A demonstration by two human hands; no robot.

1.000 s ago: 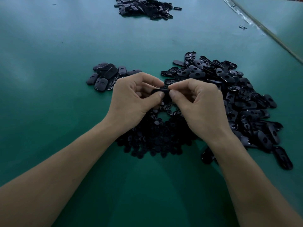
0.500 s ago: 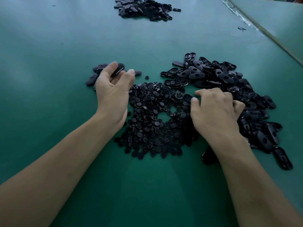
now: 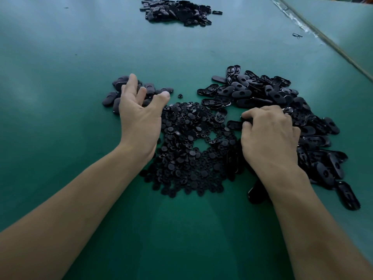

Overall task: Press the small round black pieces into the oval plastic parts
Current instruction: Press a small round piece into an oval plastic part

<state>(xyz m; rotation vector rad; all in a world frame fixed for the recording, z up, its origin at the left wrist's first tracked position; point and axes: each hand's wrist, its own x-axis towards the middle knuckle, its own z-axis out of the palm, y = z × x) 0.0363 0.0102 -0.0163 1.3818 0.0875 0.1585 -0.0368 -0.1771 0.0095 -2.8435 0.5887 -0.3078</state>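
Two bare forearms reached up from the bottom corners of the frame over the green counter (image 3: 60, 98). Between them, at the centre, lay the heap of small round black pieces (image 3: 181, 162), with a bare gap of counter in its middle.

The right hand (image 3: 268, 138) rested right of centre, where that heap met the larger spread of oval plastic parts (image 3: 282, 98). Its fingers were curled down with the tips among the ovals. I could not tell whether they pinched one.

The left hand (image 3: 139, 116) was left of centre at the round heap's upper-left edge, its fingers spread apart and relaxed, holding nothing that showed. Its fingertips reached over a smaller cluster of ovals (image 3: 110, 99) lying dome side up.

A lone round piece (image 3: 180, 96) sat apart, just above the heap.

Well beyond, at the top centre of the frame, lay a far heap (image 3: 175, 11) of black parts.
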